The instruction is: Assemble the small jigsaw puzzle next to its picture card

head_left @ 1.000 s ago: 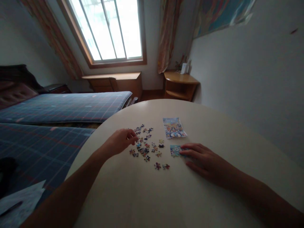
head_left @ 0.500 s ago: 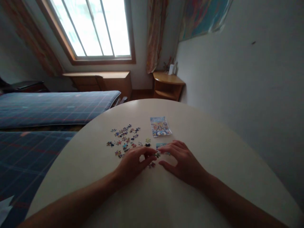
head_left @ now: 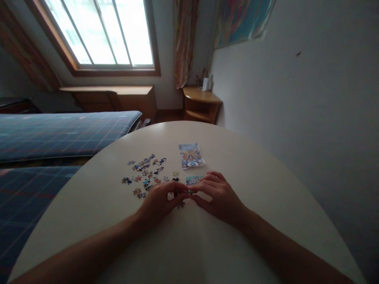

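Jigsaw piece (head_left: 190, 192) is pinched between both hands, whose fingertips meet low over the tabletop (head_left: 251, 165): the left hand (head_left: 160, 198) grasps it with thumb and forefinger, and the right hand (head_left: 220, 196) grips it likewise from the other side. Just nearer than the left hand's fingertips lies a loose piece (head_left: 180, 205), partly hidden. Just beyond the right hand's fingers a small printed card (head_left: 194, 180) lies flat, partly covered by them. Scattered pieces (head_left: 147, 184) spread beyond the left hand and out to its left. Farther ahead of both hands rests a printed sheet (head_left: 191, 156) with a blue-and-white cartoon figure. Well past the left hand are a plaid mattress (head_left: 68, 130) and a wooden desk (head_left: 134, 91); straight ahead of the hands stands a corner shelf (head_left: 199, 94), and farthest, ahead-left, a bright window (head_left: 100, 31).
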`<action>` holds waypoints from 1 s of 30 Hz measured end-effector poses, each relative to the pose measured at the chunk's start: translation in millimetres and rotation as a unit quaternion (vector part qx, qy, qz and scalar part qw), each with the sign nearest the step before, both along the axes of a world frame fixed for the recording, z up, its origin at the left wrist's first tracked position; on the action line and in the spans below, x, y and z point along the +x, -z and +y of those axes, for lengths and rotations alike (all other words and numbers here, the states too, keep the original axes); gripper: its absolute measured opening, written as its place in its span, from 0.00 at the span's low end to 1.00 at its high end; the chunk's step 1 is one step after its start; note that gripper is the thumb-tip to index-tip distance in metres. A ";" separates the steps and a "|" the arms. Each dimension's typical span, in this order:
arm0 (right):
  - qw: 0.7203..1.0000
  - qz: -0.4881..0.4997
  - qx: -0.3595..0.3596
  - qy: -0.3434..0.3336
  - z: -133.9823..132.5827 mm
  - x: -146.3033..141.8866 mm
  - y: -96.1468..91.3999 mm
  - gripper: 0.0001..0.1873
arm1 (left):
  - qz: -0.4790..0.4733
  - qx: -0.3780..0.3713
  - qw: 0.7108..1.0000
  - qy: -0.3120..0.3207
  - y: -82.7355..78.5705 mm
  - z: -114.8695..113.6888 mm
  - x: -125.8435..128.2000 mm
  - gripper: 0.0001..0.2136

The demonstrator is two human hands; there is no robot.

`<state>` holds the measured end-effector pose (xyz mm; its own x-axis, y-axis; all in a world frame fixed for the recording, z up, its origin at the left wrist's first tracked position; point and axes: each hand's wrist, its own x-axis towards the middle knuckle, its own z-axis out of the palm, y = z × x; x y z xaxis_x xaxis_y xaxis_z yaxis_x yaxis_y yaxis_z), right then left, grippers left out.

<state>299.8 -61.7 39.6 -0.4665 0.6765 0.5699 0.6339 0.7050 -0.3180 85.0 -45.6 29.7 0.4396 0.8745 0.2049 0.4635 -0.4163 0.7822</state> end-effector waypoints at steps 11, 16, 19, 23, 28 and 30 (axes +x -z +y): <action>0.997 -0.052 -0.036 0.036 9.5 17.9 7.9 0.09 | 0.057 0.178 0.982 0.026 6.0 9.9 -5.3 0.08; 0.996 -0.070 -0.044 0.034 10.1 9.9 8.9 0.09 | 0.081 0.202 0.972 0.087 6.6 11.1 -6.8 0.10; 0.995 -0.072 -0.052 0.033 9.9 9.7 8.7 0.10 | 0.100 0.219 0.964 0.117 7.2 10.7 -10.6 0.12; 0.995 -0.067 -0.062 0.027 10.7 11.7 10.0 0.10 | 0.133 0.224 0.956 0.132 6.8 7.5 -15.4 0.14; 0.994 -0.068 -0.076 0.034 12.3 11.3 11.6 0.12 | 0.165 0.221 0.949 0.152 3.2 1.8 -19.1 0.17; 0.994 -0.064 -0.079 0.033 12.2 11.3 11.7 0.10 | 0.179 0.215 0.947 0.160 1.9 0.4 -20.6 0.19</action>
